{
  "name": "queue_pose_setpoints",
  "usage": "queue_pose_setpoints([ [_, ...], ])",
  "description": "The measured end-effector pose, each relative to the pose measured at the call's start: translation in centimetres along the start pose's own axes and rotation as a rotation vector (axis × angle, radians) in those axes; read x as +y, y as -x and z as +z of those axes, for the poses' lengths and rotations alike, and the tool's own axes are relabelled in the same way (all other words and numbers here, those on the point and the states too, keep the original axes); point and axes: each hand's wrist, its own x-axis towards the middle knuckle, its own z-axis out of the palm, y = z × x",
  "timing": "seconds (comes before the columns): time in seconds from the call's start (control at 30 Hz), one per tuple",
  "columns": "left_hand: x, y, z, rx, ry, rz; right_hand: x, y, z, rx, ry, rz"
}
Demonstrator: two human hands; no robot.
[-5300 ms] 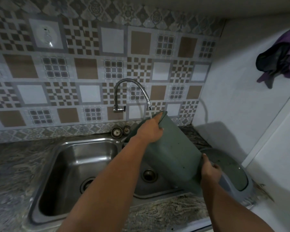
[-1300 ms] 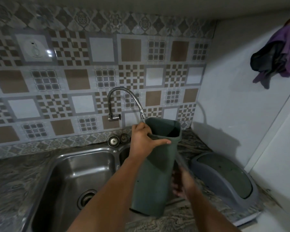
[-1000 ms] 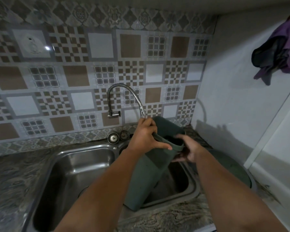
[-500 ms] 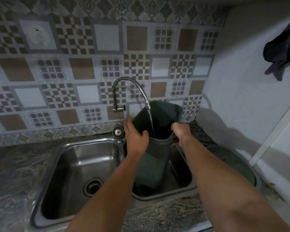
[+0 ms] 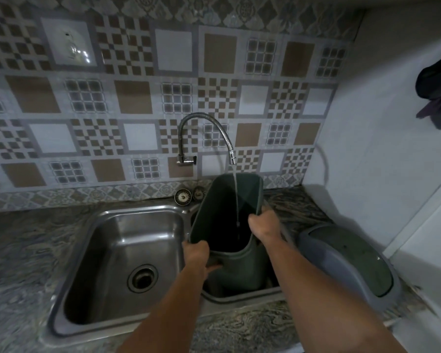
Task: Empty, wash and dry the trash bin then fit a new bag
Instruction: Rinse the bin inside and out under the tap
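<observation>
Green bin (image 5: 233,261) | our left hand (image 5: 196,253) and right hand (image 5: 264,224) grip its rim | tap water (image 5: 236,197) streams between them

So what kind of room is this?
Most likely a home kitchen. There is a steel double sink set in a stone-look counter, a bendy tap running water into a green bin, and patterned tiles on the wall.

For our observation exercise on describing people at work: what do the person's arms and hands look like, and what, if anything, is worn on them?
Both forearms are bare as far as the frame shows: no sleeves or gloves visible. The left hand and right hand show no rings, watch or bracelets that I can make out. Upper arms lie outside the view.
</observation>
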Motion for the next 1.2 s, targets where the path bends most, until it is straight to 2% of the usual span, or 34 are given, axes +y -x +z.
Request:
queue_pose_setpoints([
  [0.13,-0.7,0.0,-1.2,0.022,-0.098,-0.015,0.2,-1.1,-0.4,-0.093,0.041,-0.004],
  [0.3,-1.0,1.1,0.5,-0.070,-0.221,-0.019,0.8,-3.2,-0.7,-0.134,0.103,-0.040],
  [0.47,-1.1,0.4,2.9,-0.049,-0.136,-0.044,0.9,-3.7,-1.8,-0.238,0.209,0.025],
  [0.53,-0.8,0.7,4.3,-0.031,-0.120,-0.037,1.2,-3.3,-2.6,-0.265,0.216,0.156],
  [0.6,-0.4,1.2,5.9,-0.021,-0.088,-0.051,1.7,-3.0,-3.2,-0.340,0.066,0.376],
  [0.67,-0.3,1.7,7.3,-0.019,-0.054,-0.078,2.5,-3.3,-3.4,-0.350,-0.109,0.469],
  [0.77,-0.7,2.9,8.5,-0.067,-0.042,-0.133,2.2,-4.5,-4.5,-0.254,-0.197,0.416],
  [0.83,-0.9,2.7,8.2,-0.078,-0.093,-0.149,1.4,-4.9,-5.7,-0.266,-0.173,0.402],
  [0.9,0.0,1.8,7.0,-0.012,-0.151,-0.095,0.6,-5.6,-7.1,-0.276,-0.135,0.388],
  [1.07,5.8,-1.3,2.4,0.194,-0.108,0.101,-0.6,-7.3,-9.2,-0.322,-0.051,0.343],
  [1.2,8.0,-3.3,0.7,0.071,0.006,0.018,-0.6,-7.8,-9.4,-0.325,-0.015,0.326],
])
